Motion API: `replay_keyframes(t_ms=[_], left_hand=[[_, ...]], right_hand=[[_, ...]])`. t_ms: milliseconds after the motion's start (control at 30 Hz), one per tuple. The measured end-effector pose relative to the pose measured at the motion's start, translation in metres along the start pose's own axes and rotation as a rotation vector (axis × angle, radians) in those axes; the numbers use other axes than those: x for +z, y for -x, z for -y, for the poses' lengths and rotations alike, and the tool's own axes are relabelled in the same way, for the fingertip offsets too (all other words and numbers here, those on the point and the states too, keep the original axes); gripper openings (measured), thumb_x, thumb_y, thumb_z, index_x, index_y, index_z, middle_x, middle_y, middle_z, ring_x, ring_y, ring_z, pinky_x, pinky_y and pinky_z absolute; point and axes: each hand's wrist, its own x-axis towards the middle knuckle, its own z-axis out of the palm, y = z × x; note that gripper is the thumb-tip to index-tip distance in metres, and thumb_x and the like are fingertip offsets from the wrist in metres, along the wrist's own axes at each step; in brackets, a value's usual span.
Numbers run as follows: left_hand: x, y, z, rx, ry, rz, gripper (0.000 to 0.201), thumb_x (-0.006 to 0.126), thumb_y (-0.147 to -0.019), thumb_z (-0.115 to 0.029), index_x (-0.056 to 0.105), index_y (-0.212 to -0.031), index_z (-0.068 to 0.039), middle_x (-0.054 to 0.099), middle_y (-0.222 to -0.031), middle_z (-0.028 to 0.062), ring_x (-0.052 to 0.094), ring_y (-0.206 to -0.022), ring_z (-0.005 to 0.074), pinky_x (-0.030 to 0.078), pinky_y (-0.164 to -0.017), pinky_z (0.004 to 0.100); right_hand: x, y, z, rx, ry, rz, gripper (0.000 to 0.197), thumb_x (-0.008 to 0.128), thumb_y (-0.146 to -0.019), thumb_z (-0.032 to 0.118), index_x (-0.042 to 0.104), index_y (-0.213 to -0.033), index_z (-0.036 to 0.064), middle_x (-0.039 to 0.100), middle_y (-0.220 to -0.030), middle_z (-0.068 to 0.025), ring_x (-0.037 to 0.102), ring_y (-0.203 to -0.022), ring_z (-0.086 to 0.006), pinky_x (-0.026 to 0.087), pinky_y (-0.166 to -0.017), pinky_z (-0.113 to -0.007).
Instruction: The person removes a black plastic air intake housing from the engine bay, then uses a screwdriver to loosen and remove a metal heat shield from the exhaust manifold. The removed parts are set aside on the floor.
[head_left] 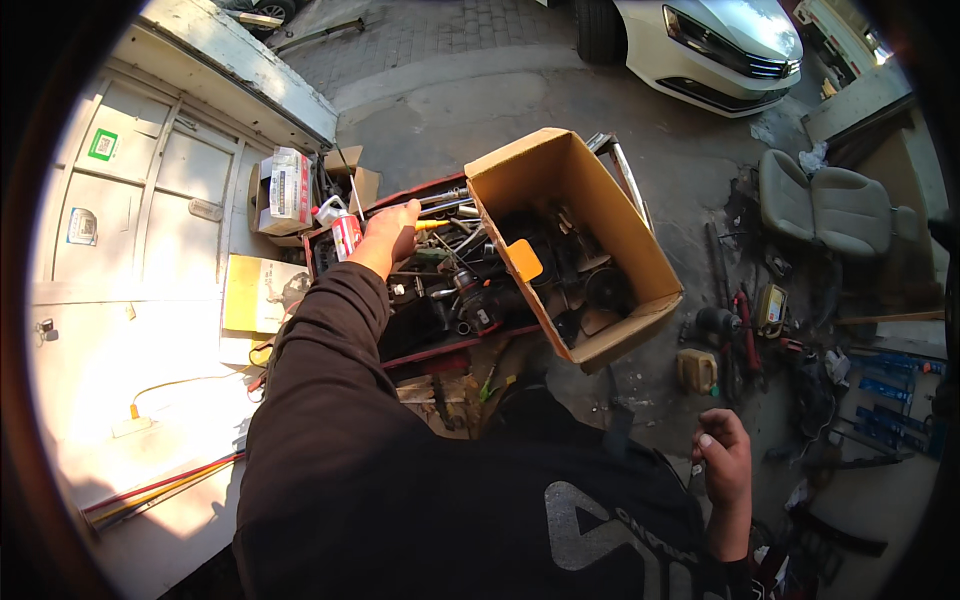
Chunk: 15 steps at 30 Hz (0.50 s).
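Note:
My left hand point(393, 236) reaches over a red tool tray point(440, 347) heaped with tools, its fingers curled and their tips hidden. A yellow handle-like piece point(432, 225) shows just beside the fingers; whether they hold it I cannot tell. Close by the wrist stands a red and white bottle point(345, 234). A black power tool point(483, 309) lies among the metal tools. An open cardboard box point(630, 335) with dark parts inside rests over the tray's right side. Away from the tray, at the lower right, my right hand point(725, 465) is raised and closed, its inner side hidden.
On the left are a carton point(283, 192), a yellow and white box point(265, 293) and a white panelled door point(130, 230). To the right, a grey car seat point(828, 205) sits behind a red-handled tool point(747, 325) and a tan jug point(697, 371). A white car point(705, 50) is parked beyond.

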Motion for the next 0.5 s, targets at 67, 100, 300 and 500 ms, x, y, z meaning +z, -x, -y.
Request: replay_keyframes(t_ms=[67,100,300,500], left_hand=[[-0.019,0.011,0.012,-0.205,0.005,0.045,0.044,0.074,-0.097,-0.013,0.059,-0.137,-0.003,0.082,-0.123,0.0254,0.079,-0.12,0.0473,0.061,-0.102,0.0578],[-0.026,0.023,0.022,-0.27,0.021,-0.003,0.046,0.075,-0.096,-0.014,0.059,-0.138,-0.003,0.083,-0.122,0.0254,0.079,-0.119,0.0475,0.062,-0.101,0.0581],[0.016,0.052,0.039,-0.534,0.555,-0.166,0.044,0.081,-0.091,-0.037,0.08,-0.122,-0.007,0.084,-0.117,0.0232,0.08,-0.113,0.0431,0.062,-0.097,0.0529],[0.096,0.04,-0.012,-0.319,0.547,-0.095,0.056,0.088,-0.088,-0.027,0.078,-0.142,-0.015,0.083,-0.131,0.0197,0.077,-0.126,0.0417,0.061,-0.109,0.0478]], right_hand=[[0.004,-0.01,-0.001,0.001,-0.002,0.023,0.037,0.077,-0.101,0.016,0.066,-0.132,-0.0004,0.068,-0.101,-0.0044,0.064,-0.085,-0.0111,0.052,-0.074,-0.028],[0.007,-0.015,-0.002,-0.01,0.001,0.033,0.037,0.077,-0.101,0.016,0.066,-0.132,-0.0003,0.068,-0.101,-0.0042,0.063,-0.085,-0.011,0.052,-0.074,-0.028],[0.024,-0.033,-0.004,-0.073,-0.002,0.114,0.037,0.077,-0.101,0.016,0.066,-0.133,0.0002,0.068,-0.102,-0.0033,0.063,-0.085,-0.0102,0.052,-0.074,-0.028],[0.033,-0.028,0.0,-0.041,0.036,0.118,0.035,0.073,-0.1,0.013,0.065,-0.132,0.002,0.067,-0.101,-0.0049,0.062,-0.083,-0.0113,0.052,-0.073,-0.028]])
